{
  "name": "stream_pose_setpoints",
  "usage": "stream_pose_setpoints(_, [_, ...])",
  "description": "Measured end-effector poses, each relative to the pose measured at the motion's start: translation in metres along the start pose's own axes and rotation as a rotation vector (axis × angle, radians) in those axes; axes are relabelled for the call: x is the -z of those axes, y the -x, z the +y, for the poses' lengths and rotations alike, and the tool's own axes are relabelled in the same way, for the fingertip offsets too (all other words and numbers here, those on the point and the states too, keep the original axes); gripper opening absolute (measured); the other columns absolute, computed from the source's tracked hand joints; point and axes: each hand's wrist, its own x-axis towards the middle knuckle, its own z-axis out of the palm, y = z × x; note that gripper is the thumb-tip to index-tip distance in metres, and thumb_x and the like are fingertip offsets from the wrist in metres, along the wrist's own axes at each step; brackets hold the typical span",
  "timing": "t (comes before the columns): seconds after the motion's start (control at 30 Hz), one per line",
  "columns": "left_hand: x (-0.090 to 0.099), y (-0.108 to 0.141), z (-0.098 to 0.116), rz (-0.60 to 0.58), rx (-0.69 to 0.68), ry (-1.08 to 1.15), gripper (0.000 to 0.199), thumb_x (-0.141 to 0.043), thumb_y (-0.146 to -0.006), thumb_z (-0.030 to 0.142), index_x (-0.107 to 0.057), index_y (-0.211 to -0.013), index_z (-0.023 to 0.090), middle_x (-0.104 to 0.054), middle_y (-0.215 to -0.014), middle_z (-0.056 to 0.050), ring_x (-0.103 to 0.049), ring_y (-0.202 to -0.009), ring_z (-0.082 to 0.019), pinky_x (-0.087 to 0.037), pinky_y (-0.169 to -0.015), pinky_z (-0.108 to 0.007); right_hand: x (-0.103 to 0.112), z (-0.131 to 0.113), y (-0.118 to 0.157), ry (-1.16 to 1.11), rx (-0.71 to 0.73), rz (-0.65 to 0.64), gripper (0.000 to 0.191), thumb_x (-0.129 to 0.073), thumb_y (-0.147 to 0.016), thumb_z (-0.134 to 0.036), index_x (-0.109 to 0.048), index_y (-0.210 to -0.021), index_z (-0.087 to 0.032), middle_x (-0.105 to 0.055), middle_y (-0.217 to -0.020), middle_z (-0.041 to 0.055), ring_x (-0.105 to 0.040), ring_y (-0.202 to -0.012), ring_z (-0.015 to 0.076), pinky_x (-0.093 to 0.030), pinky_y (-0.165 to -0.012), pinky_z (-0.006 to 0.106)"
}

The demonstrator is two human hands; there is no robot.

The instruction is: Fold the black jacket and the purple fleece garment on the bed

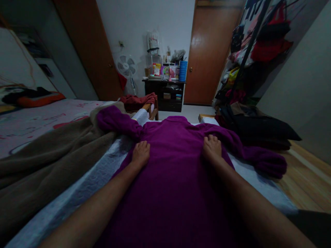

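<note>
A purple long-sleeved fleece top (170, 165) lies spread out face down or face up, I cannot tell which, with its collar at the far end. One sleeve reaches left over a brown blanket; the other stretches right. My left hand (141, 152) is closed at the top's left side, just below the sleeve. At the right side, below the other sleeve, my right hand (212, 147) is closed on the fabric too, its fingers curled. Beneath the top is a pale blue-white padded surface (103, 175).
The brown blanket (57, 162) covers part of a pink patterned bed (33, 117) at left. Folded dark clothes (258, 125) are piled at right. Beyond stand a wooden chair (155, 110) with red cloth, a fan (126, 65), a dark cabinet (152, 89) and a door (207, 55).
</note>
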Motion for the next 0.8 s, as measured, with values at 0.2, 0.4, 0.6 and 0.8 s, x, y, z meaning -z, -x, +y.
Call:
stream_pose_setpoints(0.2, [-0.021,0.006,0.042,-0.123,-0.015,0.153,0.049,-0.035,-0.096,0.038,-0.042,-0.142,0.023,-0.04,-0.15,-0.01,-0.032,-0.139,-0.027,-0.023,-0.113,-0.047,-0.046,-0.074,0.023,-0.256,0.22,-0.222,0.059,-0.033,-0.096,-0.048,-0.035,-0.146,-0.018,-0.031,-0.154,0.0113,-0.022,-0.141,0.0263,-0.013,-0.113,0.047])
stream_pose_setpoints(0.4, [-0.022,0.001,0.004,-0.21,0.161,0.138,0.079,-0.034,-0.082,0.076,-0.034,-0.148,0.031,-0.026,-0.157,-0.013,-0.021,-0.142,-0.041,-0.018,-0.111,-0.058,-0.076,-0.055,0.02,-0.228,-0.045,-0.229,0.068,-0.027,-0.093,-0.061,-0.031,-0.149,-0.023,-0.023,-0.158,0.0087,-0.014,-0.144,0.0314,-0.008,-0.113,0.052])
stream_pose_setpoints(0.6, [-0.028,-0.007,-0.023,-0.102,0.21,0.119,0.069,-0.024,-0.093,0.062,-0.034,-0.148,0.02,-0.038,-0.15,-0.016,-0.039,-0.135,-0.031,-0.032,-0.107,-0.046,-0.076,-0.051,0.016,-0.206,-0.088,-0.217,0.071,-0.027,-0.091,-0.064,-0.032,-0.149,-0.022,-0.023,-0.158,0.0102,-0.014,-0.144,0.0318,-0.009,-0.113,0.052])
stream_pose_setpoints(0.8, [-0.026,-0.025,-0.027,-0.137,0.174,0.065,0.069,-0.031,-0.093,0.058,-0.036,-0.146,0.015,-0.034,-0.152,-0.017,-0.037,-0.136,-0.031,-0.031,-0.108,-0.043,-0.078,-0.052,0.018,-0.208,-0.079,-0.205,0.071,-0.027,-0.092,-0.063,-0.032,-0.15,-0.022,-0.024,-0.157,0.0103,-0.015,-0.144,0.0314,-0.01,-0.113,0.052])
